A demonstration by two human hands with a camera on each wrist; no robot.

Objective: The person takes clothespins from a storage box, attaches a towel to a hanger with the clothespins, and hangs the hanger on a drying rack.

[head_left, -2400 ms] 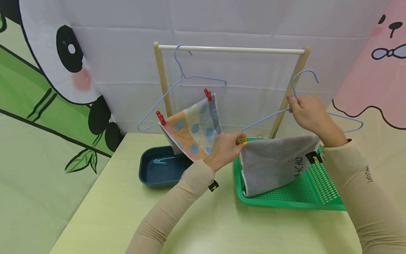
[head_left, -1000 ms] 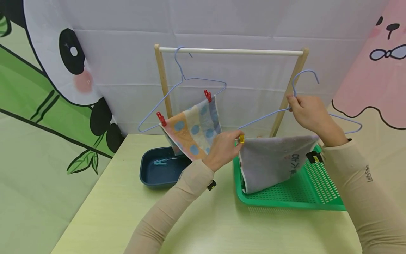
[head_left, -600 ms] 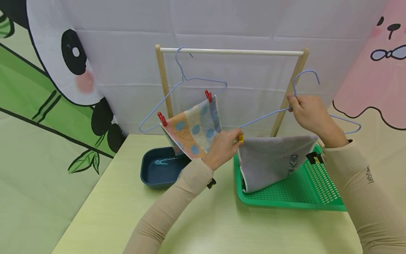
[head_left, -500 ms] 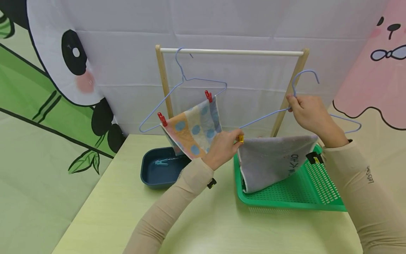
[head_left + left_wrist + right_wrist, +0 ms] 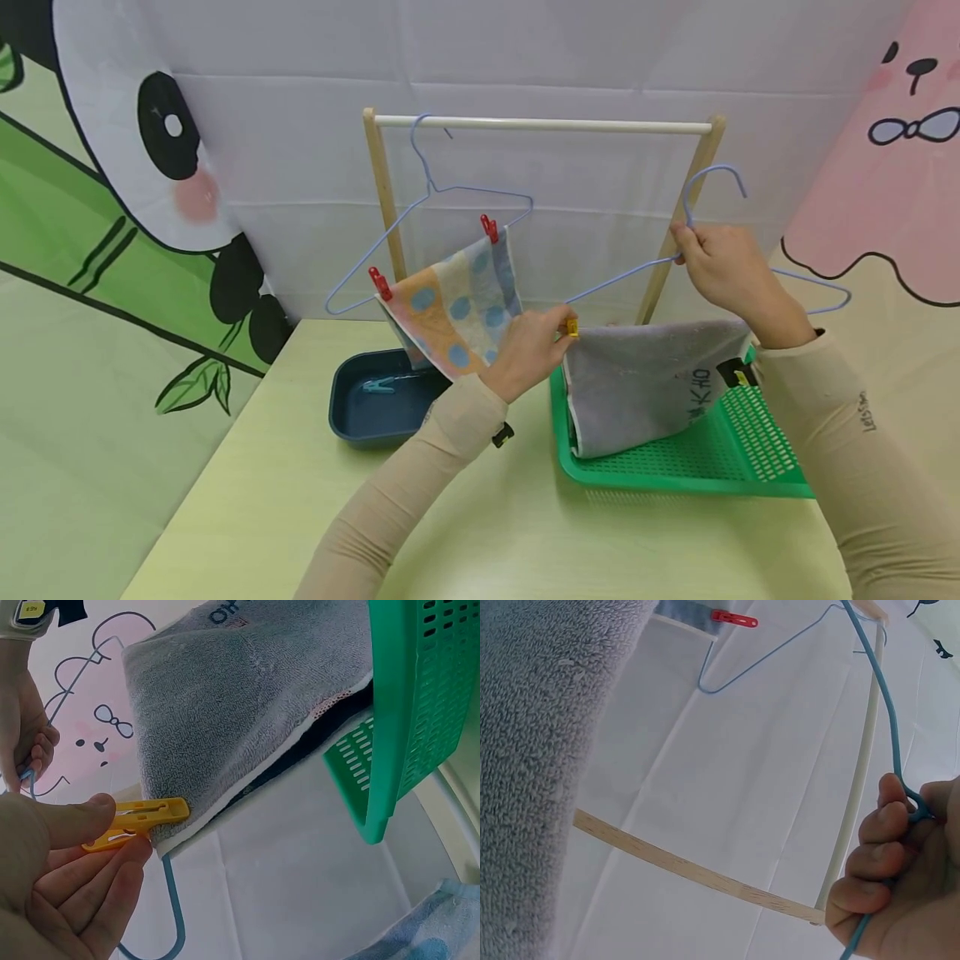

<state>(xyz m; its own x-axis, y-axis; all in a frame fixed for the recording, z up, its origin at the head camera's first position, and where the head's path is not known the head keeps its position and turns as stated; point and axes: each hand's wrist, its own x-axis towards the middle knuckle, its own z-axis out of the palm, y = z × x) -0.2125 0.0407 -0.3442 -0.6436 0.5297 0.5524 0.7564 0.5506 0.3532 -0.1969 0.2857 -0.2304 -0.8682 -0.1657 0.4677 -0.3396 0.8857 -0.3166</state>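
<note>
My right hand (image 5: 731, 271) grips a blue wire hanger (image 5: 626, 273) just below its hook, holding it up in front of the rack's right post. A grey towel (image 5: 648, 383) with dark lettering is folded over the hanger's lower bar and hangs down over the green basket. With thumb and fingers my left hand (image 5: 528, 346) pinches a yellow clothespin (image 5: 150, 817) at the towel's upper left corner. In the left wrist view the clothespin's tip lies over the towel's corner, beside the bend of the hanger. The right wrist view shows my fingers (image 5: 874, 859) curled round the wire.
A wooden rack with a white rail (image 5: 555, 125) stands behind. From it hangs another blue hanger with a dotted cloth (image 5: 442, 312) held by red clothespins (image 5: 380, 283). Below is a dark blue tub (image 5: 367, 417) containing a light blue clothespin (image 5: 380, 384). The green basket (image 5: 675, 482) stands at right.
Since the earliest frame, my left hand, the yellow clothespin and the towel's left corner have shifted very slightly left. Over the last half second both hands hold nearly still.
</note>
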